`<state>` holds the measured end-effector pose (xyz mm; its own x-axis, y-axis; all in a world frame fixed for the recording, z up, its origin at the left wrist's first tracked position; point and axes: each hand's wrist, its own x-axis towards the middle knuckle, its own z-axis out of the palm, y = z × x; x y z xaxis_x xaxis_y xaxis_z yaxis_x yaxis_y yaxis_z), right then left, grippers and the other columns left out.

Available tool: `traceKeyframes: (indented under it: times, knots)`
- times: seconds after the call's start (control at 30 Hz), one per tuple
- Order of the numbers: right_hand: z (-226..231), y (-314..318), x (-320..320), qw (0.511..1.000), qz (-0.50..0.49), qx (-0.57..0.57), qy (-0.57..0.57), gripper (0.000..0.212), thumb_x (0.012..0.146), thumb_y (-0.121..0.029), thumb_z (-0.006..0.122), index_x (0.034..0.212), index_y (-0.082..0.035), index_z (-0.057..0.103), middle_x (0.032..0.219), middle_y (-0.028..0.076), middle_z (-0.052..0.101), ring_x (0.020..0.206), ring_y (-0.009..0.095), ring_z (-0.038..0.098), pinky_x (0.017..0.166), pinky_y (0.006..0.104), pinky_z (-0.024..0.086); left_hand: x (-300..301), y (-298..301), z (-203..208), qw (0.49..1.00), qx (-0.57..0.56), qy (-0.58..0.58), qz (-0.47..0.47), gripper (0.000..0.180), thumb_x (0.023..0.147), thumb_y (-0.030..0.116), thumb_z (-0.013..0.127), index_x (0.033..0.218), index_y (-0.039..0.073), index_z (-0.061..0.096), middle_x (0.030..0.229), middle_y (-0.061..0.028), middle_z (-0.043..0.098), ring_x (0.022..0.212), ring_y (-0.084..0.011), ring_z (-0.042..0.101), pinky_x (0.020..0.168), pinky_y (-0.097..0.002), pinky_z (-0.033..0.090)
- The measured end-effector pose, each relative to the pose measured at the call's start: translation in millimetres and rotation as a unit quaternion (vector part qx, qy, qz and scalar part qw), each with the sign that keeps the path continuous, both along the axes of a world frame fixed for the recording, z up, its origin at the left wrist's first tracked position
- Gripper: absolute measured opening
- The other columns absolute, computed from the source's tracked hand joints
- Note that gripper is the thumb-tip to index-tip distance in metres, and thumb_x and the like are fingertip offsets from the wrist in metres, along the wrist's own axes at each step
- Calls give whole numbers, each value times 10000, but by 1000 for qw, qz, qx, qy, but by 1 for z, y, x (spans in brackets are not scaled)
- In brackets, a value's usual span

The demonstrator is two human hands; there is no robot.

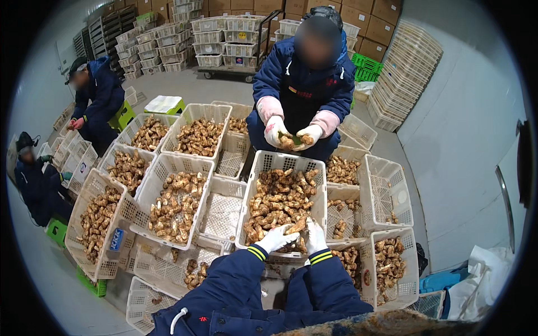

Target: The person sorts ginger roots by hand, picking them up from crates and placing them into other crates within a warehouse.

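The left hand (pixel 276 239), in a white glove, was closed on one brown, stubby mushroom (pixel 297 225), above the six o'clock end of a white perforated plastic crate (pixel 280 161). The right hand (pixel 315 237), gloved the same, was just beside, at the mushroom's other end; whether it gripped or only touched, I could not tell. In my judgement, the mushroom could slip if only one hand held it firmly, and it could break upon the heap of brown mushrooms (pixel 280 193) below. A dark blue padded sleeve (pixel 238 271) could also catch on the near rim.

Around this crate, at nine o'clock, a white, filled plastic crate (pixel 126 211) seemed tilted, so a knock could perhaps spill it. At twelve o'clock, a co-worker's white-gloved hands (pixel 274 132) held mushrooms near the far rim and obstructed reaching there. Toward two o'clock stood a high-walled white crate (pixel 392 193) with few pieces; at four o'clock, a white mushroom-filled crate (pixel 411 285) left the right elbow little room.
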<state>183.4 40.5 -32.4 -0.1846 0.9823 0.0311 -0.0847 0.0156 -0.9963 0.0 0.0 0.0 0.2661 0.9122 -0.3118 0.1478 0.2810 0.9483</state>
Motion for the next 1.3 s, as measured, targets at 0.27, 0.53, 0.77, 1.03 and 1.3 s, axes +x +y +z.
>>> traceKeyframes:
  times: [0.27, 0.53, 0.77, 1.03, 1.3]
  knots:
    - [36, -4, -15, 940, 29, -216, 261, 275, 994, -244, 523, 1156, -26, 567, 983, 50, 617, 897, 170, 605, 800, 314, 513, -6, -7, 31, 982, 114, 136, -57, 534, 948, 489, 506, 1105, -2, 649, 982, -204, 679, 896, -329, 639, 806, -385, 479]
    - [8, -8, -11, 889, 70, -332, 306, 332, 997, -300, 522, 1192, -34, 554, 1159, 101, 603, 1062, 216, 576, 967, 356, 468, 2, -3, 14, 990, 81, 113, -6, 567, 897, 488, 561, 1080, -41, 653, 885, -156, 680, 827, -233, 623, 766, -344, 475]
    - [27, -16, -14, 898, 116, -308, 291, 242, 1009, -238, 499, 1110, -30, 570, 1075, 76, 606, 995, 194, 580, 924, 343, 488, -6, -15, 40, 997, 14, 65, -40, 370, 939, 340, 627, 1135, 27, 641, 896, -29, 644, 751, -102, 533, 662, -227, 434]
    - [38, -19, -14, 964, 157, -204, 63, 186, 976, -192, 521, 955, -24, 600, 841, 28, 605, 764, 124, 565, 691, 274, 463, -6, -11, 18, 998, -3, -62, -9, 233, 955, 268, 604, 1018, 45, 635, 787, 40, 580, 652, -16, 455, 568, -177, 374]
    - [28, -49, 22, 830, 99, 309, -455, 240, 954, -193, 493, 1019, -23, 648, 912, 202, 629, 824, 341, 605, 702, 376, 488, 10, -7, -16, 963, 150, 95, -204, 424, 942, 415, 549, 1111, 35, 634, 1023, -182, 653, 938, -281, 611, 832, -372, 468]
